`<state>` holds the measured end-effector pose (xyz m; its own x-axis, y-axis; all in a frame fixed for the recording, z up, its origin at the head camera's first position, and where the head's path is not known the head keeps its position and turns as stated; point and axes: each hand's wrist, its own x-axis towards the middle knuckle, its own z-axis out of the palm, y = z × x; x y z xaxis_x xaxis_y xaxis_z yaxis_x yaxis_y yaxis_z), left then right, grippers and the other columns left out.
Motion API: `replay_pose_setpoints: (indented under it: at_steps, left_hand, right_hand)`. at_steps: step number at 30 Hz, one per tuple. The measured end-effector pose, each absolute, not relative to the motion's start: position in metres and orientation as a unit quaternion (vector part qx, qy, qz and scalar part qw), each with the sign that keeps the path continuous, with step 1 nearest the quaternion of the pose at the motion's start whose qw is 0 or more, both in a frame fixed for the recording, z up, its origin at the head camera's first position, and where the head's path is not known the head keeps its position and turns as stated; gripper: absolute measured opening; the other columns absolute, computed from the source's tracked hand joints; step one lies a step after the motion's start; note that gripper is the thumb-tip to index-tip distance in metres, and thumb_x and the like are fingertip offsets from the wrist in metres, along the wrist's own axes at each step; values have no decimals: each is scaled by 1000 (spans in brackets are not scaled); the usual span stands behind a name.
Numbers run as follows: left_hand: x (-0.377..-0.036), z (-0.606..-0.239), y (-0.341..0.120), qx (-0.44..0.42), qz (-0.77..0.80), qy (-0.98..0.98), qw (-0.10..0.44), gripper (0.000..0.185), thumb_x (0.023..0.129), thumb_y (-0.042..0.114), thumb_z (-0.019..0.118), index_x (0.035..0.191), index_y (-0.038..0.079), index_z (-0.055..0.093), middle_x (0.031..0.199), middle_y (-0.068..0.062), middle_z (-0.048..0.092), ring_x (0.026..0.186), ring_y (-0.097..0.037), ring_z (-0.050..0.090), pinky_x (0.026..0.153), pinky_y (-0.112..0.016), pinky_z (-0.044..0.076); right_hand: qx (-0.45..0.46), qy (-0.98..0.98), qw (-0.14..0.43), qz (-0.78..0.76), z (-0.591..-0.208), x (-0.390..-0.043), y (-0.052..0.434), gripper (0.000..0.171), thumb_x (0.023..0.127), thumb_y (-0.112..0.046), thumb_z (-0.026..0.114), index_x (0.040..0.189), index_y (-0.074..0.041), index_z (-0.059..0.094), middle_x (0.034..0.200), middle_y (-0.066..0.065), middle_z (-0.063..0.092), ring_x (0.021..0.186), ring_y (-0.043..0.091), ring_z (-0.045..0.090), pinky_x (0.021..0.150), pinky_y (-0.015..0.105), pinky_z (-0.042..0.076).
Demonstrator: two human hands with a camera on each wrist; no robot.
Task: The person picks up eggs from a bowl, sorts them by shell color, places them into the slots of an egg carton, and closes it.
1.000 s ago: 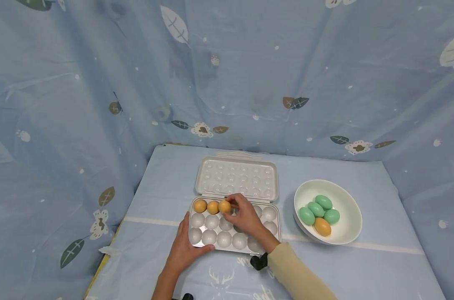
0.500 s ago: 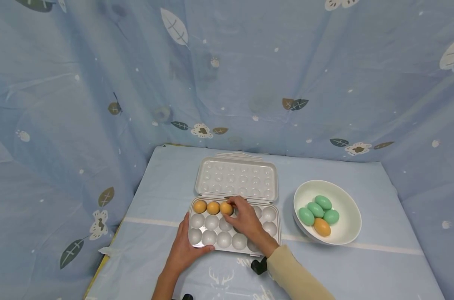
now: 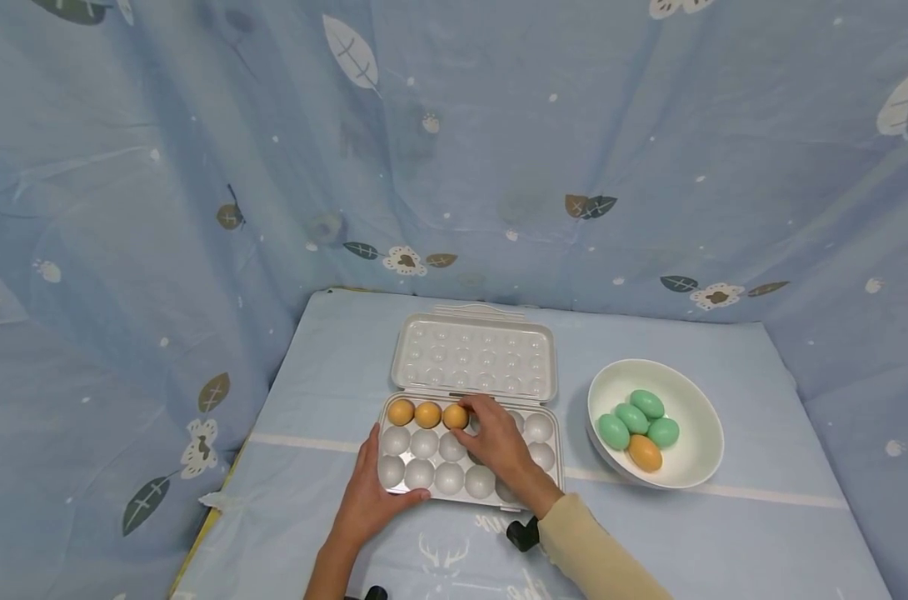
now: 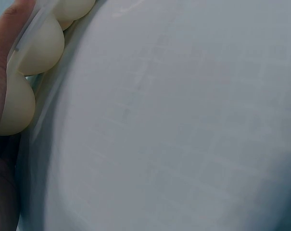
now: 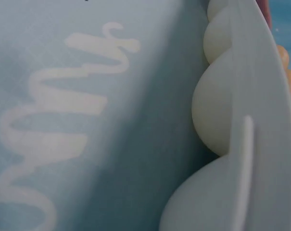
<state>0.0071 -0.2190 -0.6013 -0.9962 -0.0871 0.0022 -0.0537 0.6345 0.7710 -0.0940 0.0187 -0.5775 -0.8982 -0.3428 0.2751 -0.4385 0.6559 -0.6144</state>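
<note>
Egg carton [image 3: 449,478], one, grey: left of the table's middle, opened flat, its lid [image 3: 474,354] reaching almost to the table's far edge. Orange egg [image 3: 455,416], one: third from left in the carton's back row, pinched between thumb and forefinger of the right hand [image 3: 499,446], which hides several cups. Two orange eggs [image 3: 414,413]: beside it, filling the row's left end. Left hand [image 3: 379,492]: fingers extended along the carton's left edge, thumb on its near edge. Bowl [image 3: 697,433], one, white: between carton and the table's right edge, holding four green eggs [image 3: 647,403] and one further orange egg [image 3: 645,453]. Sleeve [image 3: 596,550], beige, right arm. Cloth [image 3: 349,333], blue: covering the table. Curtain [image 3: 454,125], blue, leaf-printed: behind the far edge.
</note>
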Motion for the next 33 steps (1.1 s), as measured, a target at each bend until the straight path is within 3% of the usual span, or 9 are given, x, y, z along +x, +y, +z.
replay_pose_setpoints:
  at_steps: [11, 33]
  left_hand:
    - [7, -600, -218, 35, -423, -905, 22, 145, 59, 66, 93, 166, 12, 11, 160, -20, 34, 142, -38, 44, 115, -57, 40]
    - [8, -599, -220, 29, -429, -902, 26, 145, 60, 62, 94, 166, 9, 10, 160, -22, 33, 144, -40, 42, 117, -57, 37]
  right_hand:
    - [186, -904, 38, 383, -569, -92, 27, 47, 85, -26, 87, 125, -16, 66, 118, 0, 69, 107, 16, 69, 90, 34, 59]
    - [204, -855, 143, 454, -527, -112, 76, 48, 82, -14, 88, 124, -5, 68, 121, 9, 71, 109, 31, 71, 96, 37, 58]
